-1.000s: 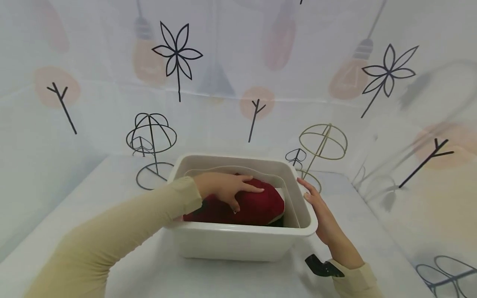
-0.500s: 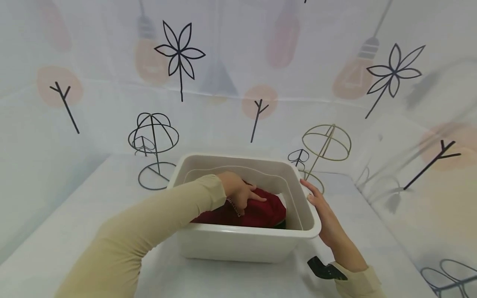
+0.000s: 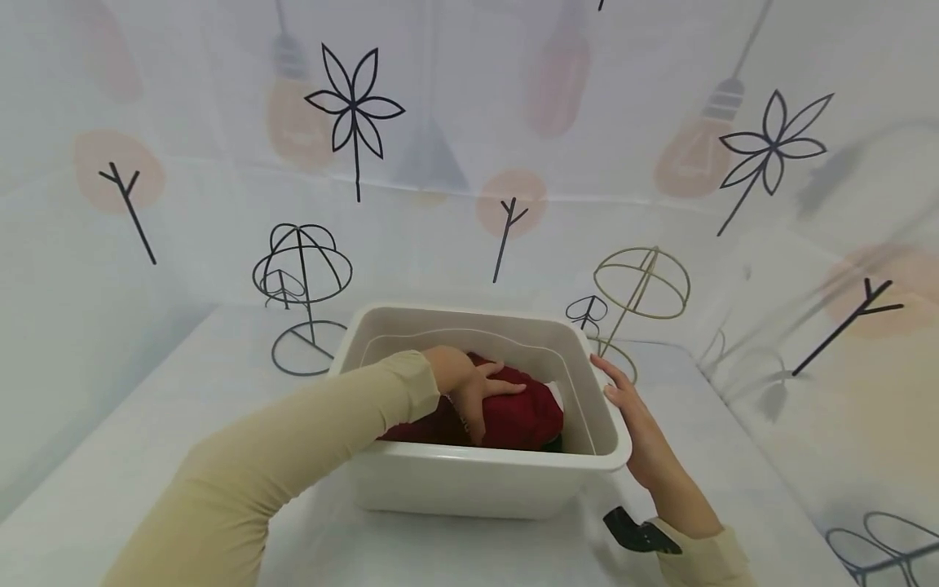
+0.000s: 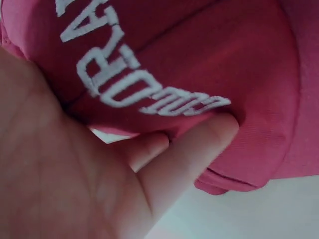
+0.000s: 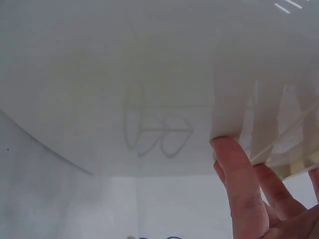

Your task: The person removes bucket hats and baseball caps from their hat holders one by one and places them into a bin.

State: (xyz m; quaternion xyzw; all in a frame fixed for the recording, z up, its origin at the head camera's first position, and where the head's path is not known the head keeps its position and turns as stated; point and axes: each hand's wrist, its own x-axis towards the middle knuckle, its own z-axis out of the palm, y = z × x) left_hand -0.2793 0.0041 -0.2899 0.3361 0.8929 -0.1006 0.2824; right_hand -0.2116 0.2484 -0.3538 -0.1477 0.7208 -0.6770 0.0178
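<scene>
A white plastic bin (image 3: 477,456) holds a red baseball cap (image 3: 531,412). White embroidered lettering runs across the red cloth (image 4: 249,59) in the left wrist view. My left hand (image 3: 465,387) reaches down into the bin and rests on the cap, fingers spread and thumb pointing down. In the left wrist view, its outstretched fingers (image 4: 192,159) touch the cap beside the letters. My right hand (image 3: 641,424) touches the bin's right side from outside, fingers extended. Its fingertips (image 5: 232,149) press on the bin's smooth wall in the right wrist view.
A black wire dome stand (image 3: 302,281) stands behind the bin on the left, a gold wire dome stand (image 3: 638,293) behind it on the right. The white table (image 3: 411,554) ends at a printed cloth backdrop (image 3: 469,122).
My left hand has moved right and deeper into the bin over the cap. Its fingers drew together midway and are spread again now. My right hand has kept its place at the bin's side.
</scene>
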